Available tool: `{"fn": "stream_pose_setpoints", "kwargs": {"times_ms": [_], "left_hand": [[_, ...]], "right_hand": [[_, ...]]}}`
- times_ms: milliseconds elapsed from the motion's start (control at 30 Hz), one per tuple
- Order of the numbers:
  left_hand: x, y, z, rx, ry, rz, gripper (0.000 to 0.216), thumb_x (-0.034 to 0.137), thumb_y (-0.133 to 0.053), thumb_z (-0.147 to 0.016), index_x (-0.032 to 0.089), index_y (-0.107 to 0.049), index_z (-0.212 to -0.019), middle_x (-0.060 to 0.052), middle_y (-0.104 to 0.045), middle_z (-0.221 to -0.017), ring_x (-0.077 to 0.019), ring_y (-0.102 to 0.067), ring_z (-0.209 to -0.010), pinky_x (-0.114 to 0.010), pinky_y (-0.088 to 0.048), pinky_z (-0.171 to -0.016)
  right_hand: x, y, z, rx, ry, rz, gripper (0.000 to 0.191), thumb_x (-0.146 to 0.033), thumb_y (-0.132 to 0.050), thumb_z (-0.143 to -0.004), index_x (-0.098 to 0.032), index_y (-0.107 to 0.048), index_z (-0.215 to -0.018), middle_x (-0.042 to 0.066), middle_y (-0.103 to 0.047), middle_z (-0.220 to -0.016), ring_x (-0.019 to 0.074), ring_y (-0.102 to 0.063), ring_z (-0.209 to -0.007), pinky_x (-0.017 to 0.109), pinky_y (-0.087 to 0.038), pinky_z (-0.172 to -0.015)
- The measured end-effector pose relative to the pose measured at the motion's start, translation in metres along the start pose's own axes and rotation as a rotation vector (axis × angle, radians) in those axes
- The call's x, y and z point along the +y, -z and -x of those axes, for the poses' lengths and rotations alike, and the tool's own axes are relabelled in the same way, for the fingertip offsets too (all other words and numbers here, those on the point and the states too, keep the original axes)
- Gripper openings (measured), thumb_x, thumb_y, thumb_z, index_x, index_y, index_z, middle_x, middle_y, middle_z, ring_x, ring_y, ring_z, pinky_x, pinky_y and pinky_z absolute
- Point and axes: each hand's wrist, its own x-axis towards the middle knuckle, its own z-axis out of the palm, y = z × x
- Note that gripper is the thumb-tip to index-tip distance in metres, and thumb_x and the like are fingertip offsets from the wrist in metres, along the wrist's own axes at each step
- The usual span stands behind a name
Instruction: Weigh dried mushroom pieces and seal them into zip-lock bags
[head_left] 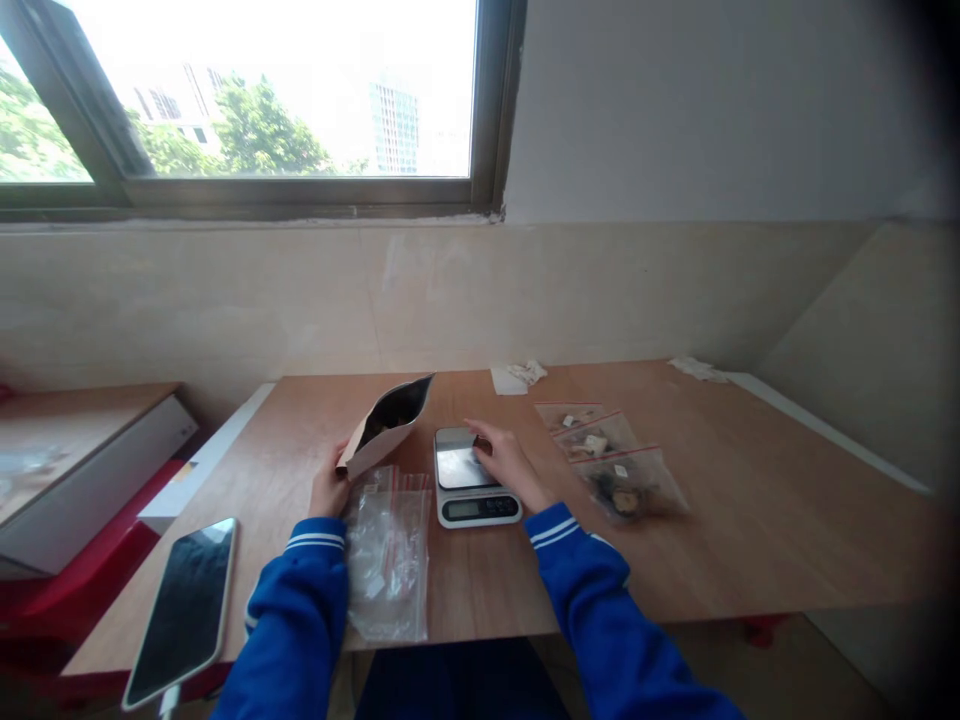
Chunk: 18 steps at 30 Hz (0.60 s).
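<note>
My left hand (330, 482) is closed around the lower left side of a stand-up pouch (385, 441), pale outside and dark inside. Its mouth gapes toward the upper left, and the contents are too dark to make out. Over the steel plate of a small white digital kitchen scale (460, 459) is my right hand (510, 460), thumb and fingers pinched on a small dark brown piece (482, 444). Whether that piece touches the plate I cannot tell. Clear zip bags (390, 570) lie stacked between my left forearm and the scale.
Right of the scale lie three red-edged zip bags (626, 484) with dried pieces and small white labels inside. A phone (184, 610) with a cable plugged in is at the left table edge. Crumpled tissue (527, 373) lies at the back, below the wall and window.
</note>
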Motion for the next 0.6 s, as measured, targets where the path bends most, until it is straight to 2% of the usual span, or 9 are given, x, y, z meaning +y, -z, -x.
{"fn": "stream_pose_setpoints", "kwargs": {"times_ms": [67,133,167,200,333,400,467,533,600], "left_hand": [[0.001,0.001,0.002,-0.010,-0.018,-0.015,0.054,0.040,-0.065,-0.068,0.017,-0.059,-0.116,-0.007,-0.068,-0.110,-0.0285,-0.061,-0.105,-0.037,-0.047,-0.091],[0.003,0.001,0.004,-0.026,-0.037,-0.007,0.053,0.039,-0.065,-0.069,0.018,-0.058,-0.118,-0.007,-0.067,-0.113,-0.0276,-0.061,-0.107,-0.037,-0.047,-0.092],[0.005,0.001,0.005,-0.034,-0.046,0.002,0.053,0.038,-0.066,-0.069,0.018,-0.058,-0.118,-0.007,-0.067,-0.114,-0.0273,-0.061,-0.107,-0.036,-0.047,-0.092],[0.007,0.001,0.007,-0.041,-0.056,0.015,0.053,0.038,-0.066,-0.069,0.018,-0.058,-0.117,-0.007,-0.067,-0.114,-0.0271,-0.061,-0.107,-0.036,-0.047,-0.092],[0.014,-0.001,0.011,-0.050,-0.093,0.067,0.049,0.038,-0.065,-0.071,0.017,-0.059,-0.115,-0.008,-0.067,-0.113,-0.0262,-0.061,-0.106,-0.036,-0.047,-0.092],[0.015,-0.002,0.013,-0.042,-0.093,0.061,0.046,0.038,-0.063,-0.073,0.017,-0.059,-0.114,-0.008,-0.068,-0.112,-0.0259,-0.062,-0.105,-0.037,-0.047,-0.093],[0.014,-0.002,0.013,-0.043,-0.094,0.038,0.044,0.037,-0.063,-0.074,0.018,-0.060,-0.113,-0.009,-0.068,-0.113,-0.0261,-0.062,-0.106,-0.038,-0.047,-0.093],[0.012,-0.003,0.013,-0.054,-0.098,0.016,0.042,0.035,-0.062,-0.074,0.019,-0.061,-0.113,-0.009,-0.067,-0.115,-0.0261,-0.061,-0.106,-0.038,-0.046,-0.093],[0.010,-0.004,0.011,-0.055,-0.109,-0.004,0.041,0.034,-0.062,-0.075,0.019,-0.061,-0.113,-0.009,-0.066,-0.117,-0.0261,-0.061,-0.108,-0.038,-0.046,-0.094]], "right_hand": [[-0.022,-0.002,0.002,0.126,0.029,0.035,0.039,-0.012,-0.049,-0.083,-0.018,-0.058,-0.121,0.010,-0.062,-0.119,0.0241,-0.055,-0.114,0.045,-0.043,-0.099],[-0.047,0.003,0.009,0.319,0.046,0.049,0.037,-0.014,-0.043,-0.088,-0.018,-0.054,-0.124,0.012,-0.058,-0.121,0.0243,-0.051,-0.117,0.047,-0.041,-0.101],[-0.060,0.006,0.012,0.380,0.068,0.042,0.037,-0.014,-0.041,-0.090,-0.019,-0.052,-0.124,0.012,-0.059,-0.119,0.0234,-0.051,-0.116,0.046,-0.042,-0.100],[-0.074,0.010,0.016,0.371,0.122,0.031,0.035,-0.014,-0.041,-0.090,-0.020,-0.052,-0.123,0.011,-0.059,-0.117,0.0225,-0.052,-0.115,0.044,-0.043,-0.099],[-0.117,0.015,0.021,0.003,0.360,0.086,0.031,-0.014,-0.038,-0.093,-0.018,-0.059,-0.115,0.010,-0.063,-0.114,0.0227,-0.053,-0.116,0.041,-0.044,-0.100],[-0.124,0.011,0.021,-0.183,0.330,0.155,0.027,-0.014,-0.040,-0.092,-0.015,-0.065,-0.102,0.012,-0.067,-0.102,0.0256,-0.059,-0.106,0.042,-0.049,-0.093],[-0.122,0.002,0.021,-0.327,0.220,0.183,0.024,-0.012,-0.045,-0.088,-0.015,-0.067,-0.098,0.013,-0.069,-0.098,0.0274,-0.063,-0.097,0.041,-0.052,-0.086],[-0.116,-0.011,0.021,-0.386,0.147,0.125,0.030,-0.008,-0.052,-0.082,-0.016,-0.066,-0.108,0.013,-0.068,-0.110,0.0284,-0.062,-0.103,0.041,-0.051,-0.090],[-0.111,-0.025,0.020,-0.331,0.145,-0.019,0.039,-0.007,-0.058,-0.080,-0.020,-0.062,-0.116,0.010,-0.064,-0.121,0.0270,-0.057,-0.113,0.038,-0.045,-0.099]]}}
